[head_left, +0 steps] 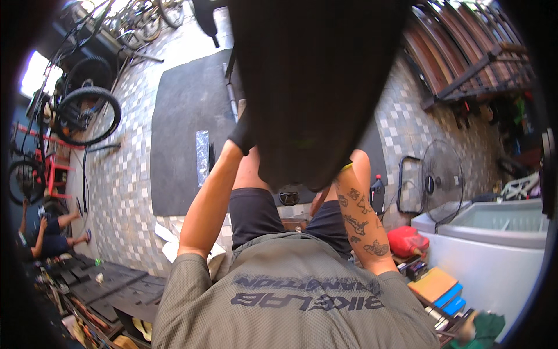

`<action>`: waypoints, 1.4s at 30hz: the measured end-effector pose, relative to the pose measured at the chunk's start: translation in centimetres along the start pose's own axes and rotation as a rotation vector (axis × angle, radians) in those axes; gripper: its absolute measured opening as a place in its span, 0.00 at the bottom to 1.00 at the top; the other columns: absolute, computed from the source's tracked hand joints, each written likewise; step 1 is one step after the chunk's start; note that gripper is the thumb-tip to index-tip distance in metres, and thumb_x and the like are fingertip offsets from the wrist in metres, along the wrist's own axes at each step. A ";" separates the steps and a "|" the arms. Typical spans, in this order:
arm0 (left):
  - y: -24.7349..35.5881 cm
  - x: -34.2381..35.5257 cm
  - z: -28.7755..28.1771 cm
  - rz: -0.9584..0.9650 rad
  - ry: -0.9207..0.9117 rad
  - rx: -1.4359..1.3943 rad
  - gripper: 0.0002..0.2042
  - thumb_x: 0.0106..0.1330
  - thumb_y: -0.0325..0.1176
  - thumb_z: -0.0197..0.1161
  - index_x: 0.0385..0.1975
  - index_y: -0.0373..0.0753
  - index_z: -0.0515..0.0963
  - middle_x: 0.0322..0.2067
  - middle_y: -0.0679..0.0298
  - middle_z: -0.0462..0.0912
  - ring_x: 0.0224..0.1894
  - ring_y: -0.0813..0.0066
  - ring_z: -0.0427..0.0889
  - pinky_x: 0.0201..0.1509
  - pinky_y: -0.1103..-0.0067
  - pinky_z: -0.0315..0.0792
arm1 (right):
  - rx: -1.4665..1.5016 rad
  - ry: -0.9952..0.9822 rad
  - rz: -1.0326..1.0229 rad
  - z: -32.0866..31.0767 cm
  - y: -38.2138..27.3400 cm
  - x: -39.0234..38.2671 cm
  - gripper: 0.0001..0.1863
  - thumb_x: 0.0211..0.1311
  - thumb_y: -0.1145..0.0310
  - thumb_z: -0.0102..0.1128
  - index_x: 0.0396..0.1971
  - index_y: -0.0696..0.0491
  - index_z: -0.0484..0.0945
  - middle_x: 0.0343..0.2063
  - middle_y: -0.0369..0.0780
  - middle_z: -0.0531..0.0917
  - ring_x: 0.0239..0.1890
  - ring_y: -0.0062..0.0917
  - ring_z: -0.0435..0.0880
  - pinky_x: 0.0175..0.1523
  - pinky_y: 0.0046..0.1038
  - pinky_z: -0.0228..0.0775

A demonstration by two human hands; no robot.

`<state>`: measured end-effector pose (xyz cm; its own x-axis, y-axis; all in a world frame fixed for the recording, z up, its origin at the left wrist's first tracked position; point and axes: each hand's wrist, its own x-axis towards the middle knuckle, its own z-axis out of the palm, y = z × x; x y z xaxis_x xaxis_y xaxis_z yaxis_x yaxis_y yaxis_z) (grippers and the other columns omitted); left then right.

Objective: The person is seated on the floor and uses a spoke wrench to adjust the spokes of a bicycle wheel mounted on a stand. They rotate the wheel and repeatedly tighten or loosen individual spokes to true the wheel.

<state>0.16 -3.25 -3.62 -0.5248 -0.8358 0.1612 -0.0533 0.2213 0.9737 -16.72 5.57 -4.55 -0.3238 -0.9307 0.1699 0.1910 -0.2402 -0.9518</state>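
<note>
A large black object, too close and dark to identify, fills the upper middle of my view. My left hand, in a black glove, is at its left edge, with fingers mostly hidden. Just above that hand is a silver and black tube. My right forearm rises to the object's lower right, where a bit of yellow shows at the wrist; my right hand is hidden behind it. Below, a black mat carries a long shiny strip. A dark bottle stands right of my leg.
Bicycles and a red stand line the left, where another person sits. A slatted wooden rack is upper right. A fan, chest freezer and red bag are at right; dark tiles or panels lie lower left.
</note>
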 end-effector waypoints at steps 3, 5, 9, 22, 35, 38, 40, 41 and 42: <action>-0.6 0.7 0.2 0.018 -0.023 0.049 0.36 0.68 0.50 0.74 0.65 0.28 0.73 0.55 0.48 0.84 0.59 0.60 0.83 0.65 0.68 0.75 | -0.005 0.034 0.055 -1.1 1.7 0.8 0.13 0.67 0.73 0.70 0.49 0.62 0.84 0.43 0.39 0.89 0.43 0.19 0.87 0.52 0.23 0.78; -0.4 0.6 0.1 0.073 -0.041 -0.017 0.34 0.68 0.51 0.73 0.63 0.28 0.75 0.54 0.49 0.85 0.56 0.61 0.85 0.63 0.69 0.76 | -0.087 0.031 0.078 -2.2 2.8 1.1 0.13 0.67 0.72 0.71 0.48 0.61 0.85 0.42 0.38 0.89 0.43 0.18 0.86 0.52 0.22 0.77; 1.7 -1.3 0.0 0.076 -0.039 0.035 0.32 0.70 0.51 0.72 0.60 0.27 0.76 0.51 0.50 0.86 0.54 0.64 0.86 0.60 0.70 0.78 | -0.115 -0.107 0.171 -3.4 4.4 1.0 0.13 0.66 0.71 0.73 0.46 0.61 0.85 0.40 0.37 0.89 0.41 0.16 0.85 0.51 0.21 0.77; 6.6 -4.2 0.8 0.078 0.005 -0.007 0.29 0.71 0.50 0.70 0.57 0.27 0.79 0.46 0.52 0.87 0.49 0.69 0.86 0.56 0.72 0.79 | -0.044 -0.127 0.304 -1.1 -1.4 -1.8 0.12 0.65 0.70 0.73 0.44 0.59 0.85 0.38 0.38 0.90 0.40 0.18 0.88 0.50 0.23 0.79; -0.1 -3.0 -1.0 0.052 -0.139 0.009 0.17 0.75 0.38 0.67 0.53 0.29 0.82 0.45 0.56 0.88 0.47 0.71 0.85 0.55 0.74 0.77 | -0.137 -0.145 0.169 -0.5 0.8 -2.0 0.12 0.60 0.75 0.73 0.43 0.60 0.85 0.35 0.41 0.92 0.36 0.19 0.90 0.45 0.24 0.81; -0.4 -2.9 -1.1 0.025 -0.169 0.006 0.15 0.72 0.35 0.70 0.50 0.30 0.82 0.42 0.58 0.88 0.44 0.74 0.84 0.53 0.75 0.77 | -0.236 -0.193 0.111 -1.0 1.7 -0.9 0.15 0.59 0.76 0.73 0.46 0.60 0.83 0.37 0.42 0.92 0.39 0.22 0.92 0.47 0.26 0.82; -0.5 -2.6 -1.2 0.040 -0.173 -0.057 0.14 0.70 0.35 0.72 0.47 0.30 0.82 0.39 0.61 0.87 0.42 0.76 0.83 0.51 0.76 0.77 | -0.259 -0.192 0.105 -1.2 2.2 -0.6 0.16 0.60 0.77 0.72 0.48 0.60 0.82 0.37 0.42 0.92 0.41 0.24 0.92 0.49 0.27 0.82; -0.5 -2.4 -1.2 0.006 -0.172 -0.063 0.14 0.69 0.35 0.73 0.46 0.30 0.82 0.37 0.62 0.86 0.40 0.78 0.82 0.49 0.76 0.76 | -0.293 -0.189 0.084 -1.1 2.3 -0.6 0.17 0.60 0.77 0.71 0.49 0.60 0.81 0.38 0.43 0.92 0.42 0.25 0.92 0.49 0.27 0.83; -0.6 -2.2 -1.2 0.005 -0.178 -0.095 0.15 0.68 0.36 0.74 0.44 0.31 0.82 0.35 0.63 0.85 0.38 0.79 0.81 0.46 0.76 0.76 | -0.353 -0.155 0.047 -0.9 2.3 -0.9 0.17 0.60 0.78 0.70 0.50 0.60 0.81 0.39 0.43 0.92 0.42 0.26 0.92 0.50 0.27 0.83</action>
<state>2.38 -2.19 -4.38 -0.6672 -0.7309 0.1438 0.0262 0.1699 0.9851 -16.86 6.08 -7.17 -0.1731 -0.9757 0.1345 -0.1366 -0.1115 -0.9843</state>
